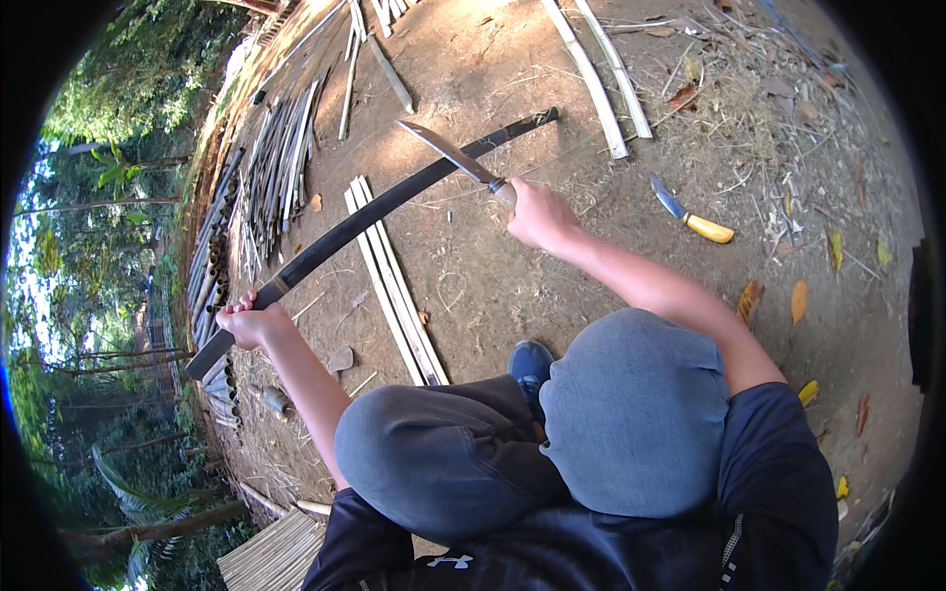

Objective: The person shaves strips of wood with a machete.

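My left hand (pixel 253 323) is closed around the near-left part of a long dark bamboo strip (pixel 365 219). Darker bands like nodes cross the strip, which slants up to the right and appears bowed. In my right hand (pixel 542 215) is a knife (pixel 448 150), gripped by its pale handle, its blade pointing up and left. That blade crosses over the strip near its far end; whether the two touch, I cannot tell. Another knife (pixel 706 227), with a yellow handle, lies on the ground to the right of my right hand.
Pale split bamboo strips (pixel 392 286) lie beneath the dark one, and two more (pixel 601 84) lie farther off. Stacked poles (pixel 281 163) fill the left side. A flat stone-like piece (pixel 341 359) sits near my left forearm. Dry leaves (pixel 798 301) dot the dirt.
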A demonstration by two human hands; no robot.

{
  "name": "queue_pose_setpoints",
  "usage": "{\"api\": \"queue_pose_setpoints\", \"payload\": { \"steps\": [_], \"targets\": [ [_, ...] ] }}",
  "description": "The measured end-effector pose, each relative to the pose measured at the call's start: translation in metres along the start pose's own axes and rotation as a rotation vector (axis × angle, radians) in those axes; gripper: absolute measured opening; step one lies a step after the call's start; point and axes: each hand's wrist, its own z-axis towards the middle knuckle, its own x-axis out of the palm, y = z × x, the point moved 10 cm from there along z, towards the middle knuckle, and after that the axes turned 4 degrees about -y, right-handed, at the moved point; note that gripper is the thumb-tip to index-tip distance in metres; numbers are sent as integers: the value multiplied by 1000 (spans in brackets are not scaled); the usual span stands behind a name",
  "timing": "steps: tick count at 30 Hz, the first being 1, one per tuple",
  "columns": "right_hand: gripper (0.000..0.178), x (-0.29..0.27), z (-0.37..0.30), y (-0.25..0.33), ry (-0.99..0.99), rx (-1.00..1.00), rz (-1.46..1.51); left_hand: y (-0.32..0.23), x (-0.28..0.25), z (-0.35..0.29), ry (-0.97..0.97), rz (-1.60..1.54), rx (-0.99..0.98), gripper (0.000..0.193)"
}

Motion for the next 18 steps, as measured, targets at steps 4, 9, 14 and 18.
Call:
{"api": "queue_pose_setpoints", "payload": {
  "steps": [4,9,14,18],
  "targets": [
    [33,0,6,-21,-6,13,-36,0,1,5,9,2,13,27],
    [32,3,10,-33,74,139,-44,5,-7,10,-11,11,-20,26],
    [29,-1,13,-62,25,145,-31,1,-4,7,-40,34,33,25],
    [34,-2,15,-54,-12,177,-46,2,-3,9,-22,6,17,25]
  ]
}}
